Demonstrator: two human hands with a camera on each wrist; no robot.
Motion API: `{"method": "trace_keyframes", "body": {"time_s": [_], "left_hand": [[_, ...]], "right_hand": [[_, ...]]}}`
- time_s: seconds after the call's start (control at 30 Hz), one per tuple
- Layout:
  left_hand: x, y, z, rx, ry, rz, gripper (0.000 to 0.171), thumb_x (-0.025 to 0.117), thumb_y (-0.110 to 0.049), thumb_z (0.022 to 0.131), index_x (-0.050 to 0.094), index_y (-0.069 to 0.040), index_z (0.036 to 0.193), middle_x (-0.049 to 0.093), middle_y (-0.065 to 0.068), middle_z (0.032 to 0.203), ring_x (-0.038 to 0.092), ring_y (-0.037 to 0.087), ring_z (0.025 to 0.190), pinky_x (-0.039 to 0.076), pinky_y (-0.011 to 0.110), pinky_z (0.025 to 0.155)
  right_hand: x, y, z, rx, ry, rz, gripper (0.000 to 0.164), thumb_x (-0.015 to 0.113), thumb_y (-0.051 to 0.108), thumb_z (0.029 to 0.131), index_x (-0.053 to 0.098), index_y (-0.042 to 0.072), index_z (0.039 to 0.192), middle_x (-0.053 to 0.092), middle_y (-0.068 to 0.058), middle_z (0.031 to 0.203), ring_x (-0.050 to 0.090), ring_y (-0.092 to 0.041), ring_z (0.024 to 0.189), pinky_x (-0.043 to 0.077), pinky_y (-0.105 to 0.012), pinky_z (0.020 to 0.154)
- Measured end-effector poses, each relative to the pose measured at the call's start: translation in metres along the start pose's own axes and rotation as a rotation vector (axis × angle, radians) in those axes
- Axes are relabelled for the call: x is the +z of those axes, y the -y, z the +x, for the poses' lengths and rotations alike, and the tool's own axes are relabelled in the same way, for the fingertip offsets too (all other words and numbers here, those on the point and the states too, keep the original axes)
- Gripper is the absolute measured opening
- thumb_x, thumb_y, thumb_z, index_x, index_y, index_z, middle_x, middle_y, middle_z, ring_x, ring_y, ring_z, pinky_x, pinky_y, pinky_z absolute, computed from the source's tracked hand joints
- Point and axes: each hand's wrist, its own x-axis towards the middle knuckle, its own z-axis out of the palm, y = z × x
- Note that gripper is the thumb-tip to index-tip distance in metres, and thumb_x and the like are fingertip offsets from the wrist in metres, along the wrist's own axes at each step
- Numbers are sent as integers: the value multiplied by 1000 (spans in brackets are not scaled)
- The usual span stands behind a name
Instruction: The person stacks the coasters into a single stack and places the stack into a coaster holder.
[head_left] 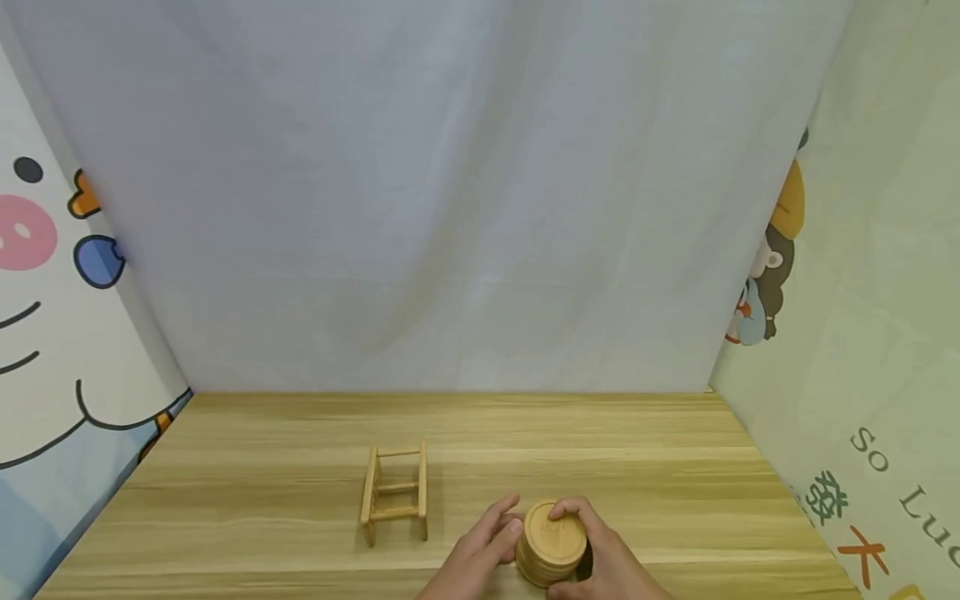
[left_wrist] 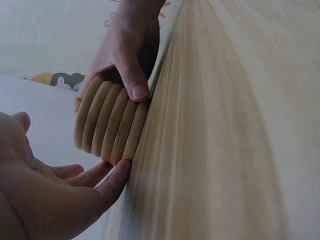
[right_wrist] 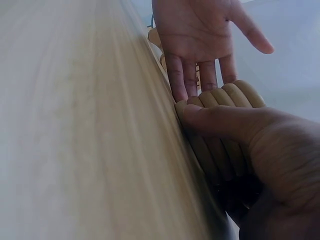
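A stack of several round wooden coasters (head_left: 553, 537) stands on the tabletop near its front edge. My right hand (head_left: 611, 557) grips the stack from the right. Its thumb lies along the side close to the table, and one finger bends over the top coaster. To the left of the stack is my left hand (head_left: 483, 546), its fingers extended with the fingertips at the lower side of the coasters (left_wrist: 107, 122). The right wrist view shows the left palm (right_wrist: 195, 30) facing the stack, the thumb held away from it. Part of the stack is hidden behind the right hand.
A small wooden rack (head_left: 396, 493) with crossbars stands on the wood-grain table (head_left: 247, 500), left of the hands. A pale curtain (head_left: 450, 208) hangs behind the table. Printed cloths close off the left side (head_left: 75, 350) and the right side (head_left: 862, 317).
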Motion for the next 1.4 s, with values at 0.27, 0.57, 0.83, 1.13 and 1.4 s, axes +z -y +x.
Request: {"method": "trace_keyframes", "body": {"time_s": [0.27,0.57,0.83,1.13,1.4], "left_hand": [[4,0,2,-1,24,8,85,49,-67,113,31,-11,175,52,18,165,61,36,142,54,59,114],[1,5,1,-21,17,-5,84,47,-67,113,33,-13,175,53,16,165,67,33,135,51,64,116],[2,4,1,-15,28,19,81,47,-66,114,35,-13,174,55,14,163,64,31,136,54,59,115],[5,-2,-5,40,28,34,77,56,-61,113,45,-10,169,59,15,158,59,38,143,52,62,115],[10,-33,-19,94,46,47,74,61,-49,115,47,4,164,64,18,152,66,30,136,60,39,107]], "right_hand": [[1,-2,1,-41,-12,38,75,97,25,89,46,13,143,58,-27,141,63,-13,129,55,-23,101],[2,0,0,-12,-38,-67,79,102,23,82,49,18,141,59,-17,141,60,-17,130,56,-28,102],[3,-3,0,-48,-57,-70,76,101,24,84,50,18,141,60,-16,138,62,-18,126,58,-26,98],[5,-3,1,-55,-73,-63,74,101,18,83,52,19,139,62,-14,134,64,-14,120,60,-29,94],[6,0,2,-67,-80,-58,75,101,14,82,52,16,139,63,-17,134,64,-13,121,60,-29,95]]}}
